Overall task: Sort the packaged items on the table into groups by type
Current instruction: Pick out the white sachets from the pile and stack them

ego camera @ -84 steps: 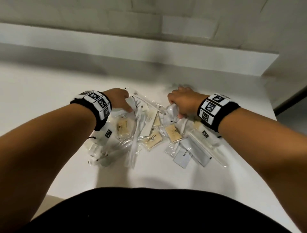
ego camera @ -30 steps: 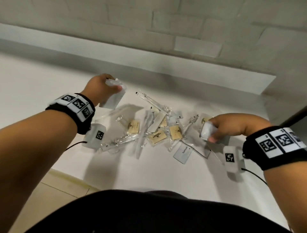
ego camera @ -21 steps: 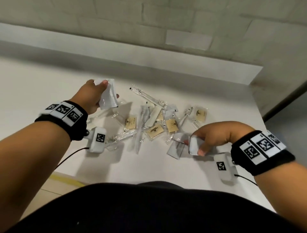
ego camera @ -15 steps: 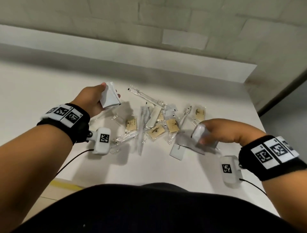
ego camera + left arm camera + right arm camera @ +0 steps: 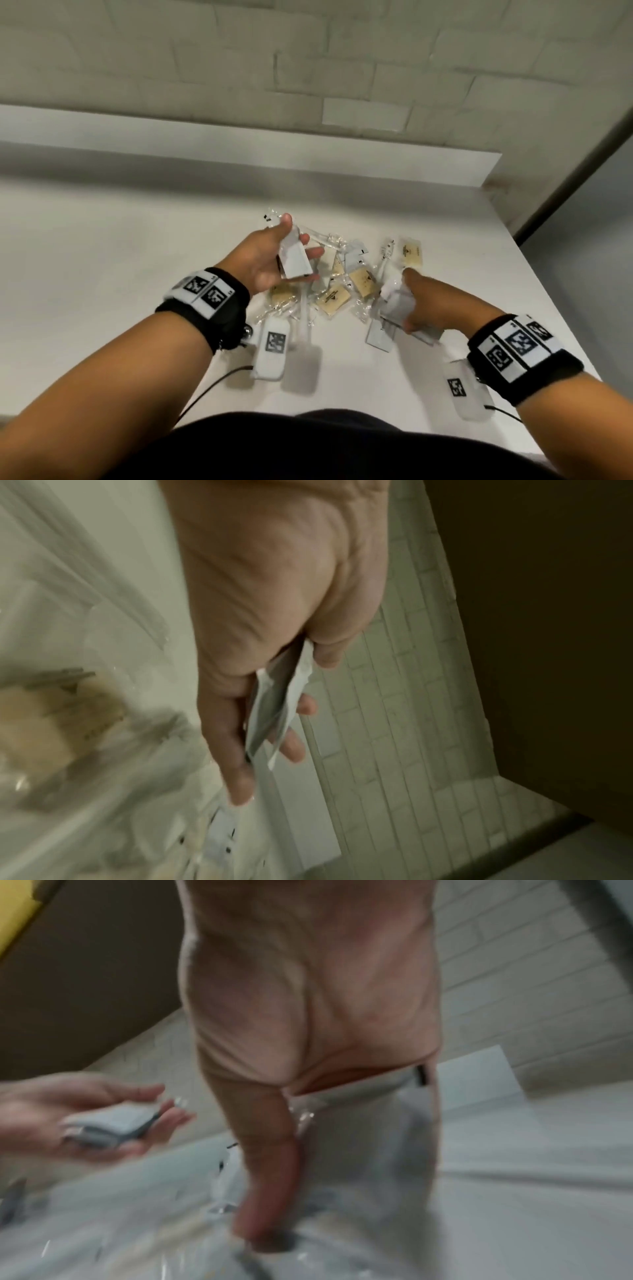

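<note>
A heap of packaged items lies mid-table: tan soap packets (image 5: pixel 332 298), a clear-wrapped toothbrush (image 5: pixel 385 260) and a flat white sachet (image 5: pixel 378 337). My left hand (image 5: pixel 301 236) hovers palm-up over the heap's left part and holds a small stack of white packets (image 5: pixel 294 262) between thumb and fingers; the same stack (image 5: pixel 274 718) shows edge-on in the left wrist view. At the heap's right edge my right hand (image 5: pixel 406 301) grips a bunch of white packets (image 5: pixel 394 303), blurred (image 5: pixel 359 1123) in the right wrist view.
The white table (image 5: pixel 120 274) meets a raised white ledge (image 5: pixel 239 150) at the back and ends at its right edge (image 5: pixel 561 308). Wrist cameras (image 5: pixel 270 346) hang under both wrists, close to the tabletop. A dark garment fills the bottom of the head view.
My left hand has come in from the left of the heap to above it, still holding its white packets. My right hand has shifted slightly inward with its packets.
</note>
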Tool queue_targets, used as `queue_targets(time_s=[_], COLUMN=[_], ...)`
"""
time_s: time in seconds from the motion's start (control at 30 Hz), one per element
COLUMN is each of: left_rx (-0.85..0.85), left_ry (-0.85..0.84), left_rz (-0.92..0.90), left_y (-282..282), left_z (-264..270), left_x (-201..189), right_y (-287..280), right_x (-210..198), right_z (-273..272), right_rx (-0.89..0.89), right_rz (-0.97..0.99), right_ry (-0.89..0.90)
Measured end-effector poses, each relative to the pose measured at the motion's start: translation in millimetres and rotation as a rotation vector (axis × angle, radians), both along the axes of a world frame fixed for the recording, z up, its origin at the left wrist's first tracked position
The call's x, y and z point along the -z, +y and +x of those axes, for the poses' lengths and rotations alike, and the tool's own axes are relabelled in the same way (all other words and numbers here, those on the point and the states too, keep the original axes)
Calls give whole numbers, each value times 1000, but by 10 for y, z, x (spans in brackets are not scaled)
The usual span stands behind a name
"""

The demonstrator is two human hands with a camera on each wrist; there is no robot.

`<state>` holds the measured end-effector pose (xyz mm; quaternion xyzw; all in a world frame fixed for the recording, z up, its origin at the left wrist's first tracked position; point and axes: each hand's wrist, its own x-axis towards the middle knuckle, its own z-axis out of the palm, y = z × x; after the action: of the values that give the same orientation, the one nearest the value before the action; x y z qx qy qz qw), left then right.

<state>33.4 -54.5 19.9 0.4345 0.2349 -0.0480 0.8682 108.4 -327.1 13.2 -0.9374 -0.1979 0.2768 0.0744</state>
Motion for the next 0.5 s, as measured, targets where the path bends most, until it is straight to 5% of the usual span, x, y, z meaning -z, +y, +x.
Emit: queue_targets(time_s=[0.2, 0.33, 0.5], left_rx=[-2, 89, 157], left_ry=[-38, -170, -238], left_rz=[-10, -133, -159], left_y=[-350, -435, -276], left_z=[73, 134, 46], left_x=[-118, -322, -356], right_y=[494, 1057, 1116], right_x=[-544, -620, -585], right_z=[-14, -102, -84], right_rx=[256, 246, 457], right_rz=[1041, 1052, 1147], right_ry=[173, 169, 114])
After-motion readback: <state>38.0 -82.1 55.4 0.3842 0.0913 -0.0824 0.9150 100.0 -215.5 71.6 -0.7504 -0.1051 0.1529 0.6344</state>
